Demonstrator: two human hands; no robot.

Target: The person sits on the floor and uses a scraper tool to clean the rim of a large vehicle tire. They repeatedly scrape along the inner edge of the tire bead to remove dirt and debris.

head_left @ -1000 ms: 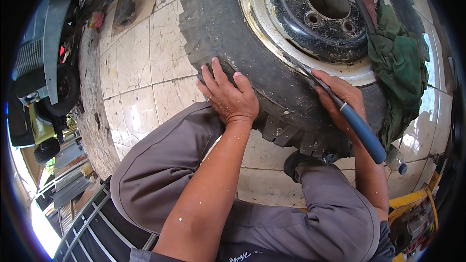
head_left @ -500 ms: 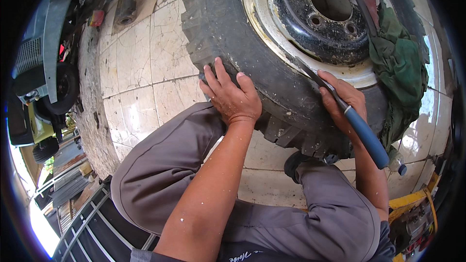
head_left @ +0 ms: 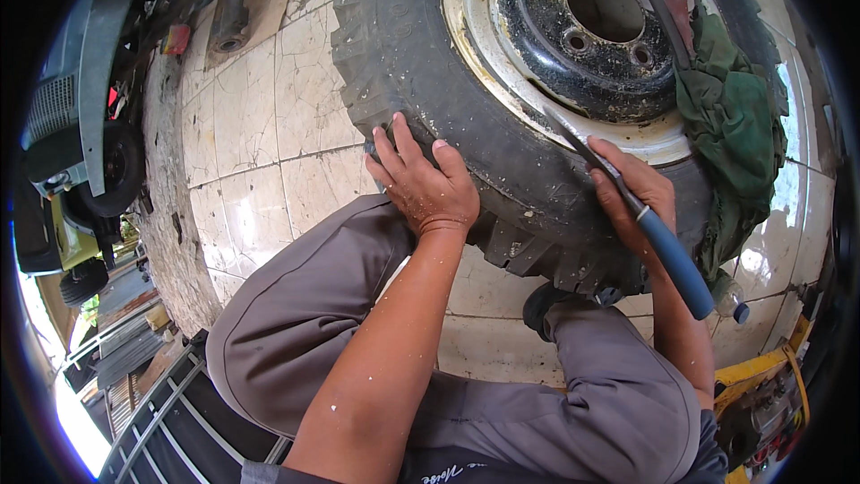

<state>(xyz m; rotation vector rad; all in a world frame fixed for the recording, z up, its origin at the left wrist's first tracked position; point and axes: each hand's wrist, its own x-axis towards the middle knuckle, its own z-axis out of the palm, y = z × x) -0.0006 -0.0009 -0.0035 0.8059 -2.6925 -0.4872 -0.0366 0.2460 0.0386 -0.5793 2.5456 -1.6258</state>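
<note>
A large tyre (head_left: 502,148) lies flat in front of me, mounted on a wheel with a worn white rim (head_left: 475,45) and a black centre (head_left: 537,31). My left hand (head_left: 428,179) rests with spread fingers on the tyre's near left tread. In my right hand (head_left: 638,193) is a blue-handled tool with a narrow metal blade (head_left: 667,251), gripped near the base of the blade. Its tip reaches the near edge of the white rim; whether it touches is hard to tell. Pale flecks dot the sidewall and my left forearm.
A dark green cloth (head_left: 730,116) drapes over the tyre's right side, beside a long dark strip (head_left: 658,4). A clear plastic bottle (head_left: 730,296) lies at the right, near yellow-framed machinery (head_left: 761,385). Cracked tiles (head_left: 246,125) cover the floor; a vehicle (head_left: 81,125) stands at the left.
The tyre appears slightly shifted left and lower in view. Both hands keep their hold; the tool's handle end sits slightly lower and further left.
</note>
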